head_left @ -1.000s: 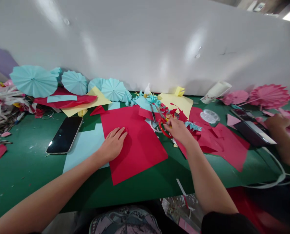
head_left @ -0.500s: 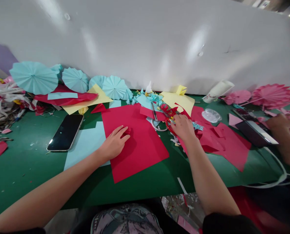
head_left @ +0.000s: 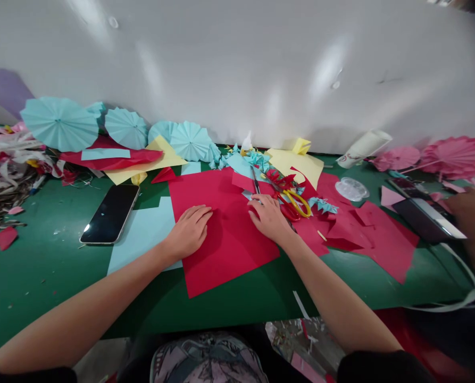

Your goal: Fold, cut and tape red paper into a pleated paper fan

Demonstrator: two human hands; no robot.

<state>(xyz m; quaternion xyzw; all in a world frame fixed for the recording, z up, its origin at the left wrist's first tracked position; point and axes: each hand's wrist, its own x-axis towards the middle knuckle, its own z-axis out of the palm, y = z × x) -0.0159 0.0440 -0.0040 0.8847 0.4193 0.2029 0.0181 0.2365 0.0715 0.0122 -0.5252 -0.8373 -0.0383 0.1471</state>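
My left hand (head_left: 189, 230) lies on a large red paper sheet (head_left: 231, 266), its fingers stretched out and pressing on it. My right hand (head_left: 272, 219) is at the sheet's upper right edge. Its fingers curl over the handle end of a pair of scissors (head_left: 255, 182). The dark blades show beyond the fingers, while the handle loops are hidden under the hand. Just right of that hand lie yellow-handled scissors (head_left: 299, 205) and a red handle (head_left: 288, 210). A light blue sheet (head_left: 141, 234) is partly under the red one.
A phone (head_left: 110, 214) lies at left. Blue paper fans (head_left: 59, 125) line the wall. Red paper pieces (head_left: 394, 250), a clear plastic disc (head_left: 352, 189) and a dark device with a cable (head_left: 428, 221) are at right, near another person's arm (head_left: 471, 223). Scraps (head_left: 6, 186) pile up at far left.
My right hand has moved left from the red and yellow scissors, which now show, to the other scissors by the sheet. My left hand stays on the red sheet.
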